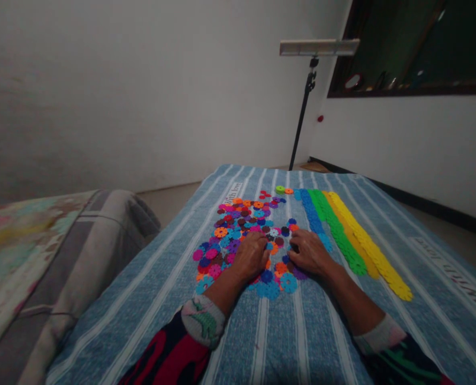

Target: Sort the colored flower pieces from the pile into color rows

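Both hands rest palm down on a scattered pile of colourful flower-shaped plastic discs (238, 224) lying on a blue striped cloth (382, 331). My left hand (251, 255) has its fingers curled over discs near the pile's middle; whether it grips one is hidden. My right hand (308, 251) lies beside it, fingers bent down onto the discs at the pile's right edge. To the right run sorted rows of discs: blue (312, 216), green (336, 231) and yellow (368, 247). A green disc (279, 189) and an orange one (289, 191) sit at the far end.
A folded grey and patterned bedding roll (81, 256) lies along the left. A black stand (302, 120) carries a flat light bar (318, 47) beyond the cloth's far edge. White walls close the back and right, with a dark window (414, 48) at upper right.
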Demonstrator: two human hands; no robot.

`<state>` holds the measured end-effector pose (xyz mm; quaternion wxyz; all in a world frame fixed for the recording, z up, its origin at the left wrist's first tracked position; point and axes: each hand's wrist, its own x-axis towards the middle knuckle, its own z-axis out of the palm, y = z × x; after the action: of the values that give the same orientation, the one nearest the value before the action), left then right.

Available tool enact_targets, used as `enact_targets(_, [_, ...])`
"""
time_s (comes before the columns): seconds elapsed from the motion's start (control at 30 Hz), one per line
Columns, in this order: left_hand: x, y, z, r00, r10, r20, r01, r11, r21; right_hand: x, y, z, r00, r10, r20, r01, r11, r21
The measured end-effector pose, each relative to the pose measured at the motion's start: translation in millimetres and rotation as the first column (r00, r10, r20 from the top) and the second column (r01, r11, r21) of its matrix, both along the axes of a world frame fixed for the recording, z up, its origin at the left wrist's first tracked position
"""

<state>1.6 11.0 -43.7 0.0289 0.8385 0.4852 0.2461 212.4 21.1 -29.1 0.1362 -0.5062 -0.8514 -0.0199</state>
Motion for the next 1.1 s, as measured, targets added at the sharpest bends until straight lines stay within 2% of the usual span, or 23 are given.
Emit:
enact_targets(0.2, [0,0,1.2,1.0,-0.003,0.008,0.003,1.0,-0.02,2,1,-0.6,0.999,0.016,-0.048,-0.017,1.0,-0.008])
enact_targets(0.37, [0,-1,1.6,1.0,-0.002,0.006,0.002,1.0,-0.023,3,5,-8.2,0.981,0.067,-0.185,-0.067,0.998,0.005])
enact_targets(0.53, [1,-1,1.9,1.0,0.008,-0.02,-0.009,1.0,-0.027,2,8,-16.0,0.923,0.138,-0.358,-0.148,0.989,0.0])
enact_targets(0.77, [1,-1,1.8,1.0,0.018,0.007,-0.017,0.999,-0.045,-1,6,-16.5,0.806,0.162,-0.569,-0.195,0.981,0.002])
enact_targets(1.1, [-3,4,-2.3,0.997,0.002,0.081,0.005,0.996,-0.088,-5,3,-16.3,0.684,0.166,-0.711,-0.238,0.971,-0.002])
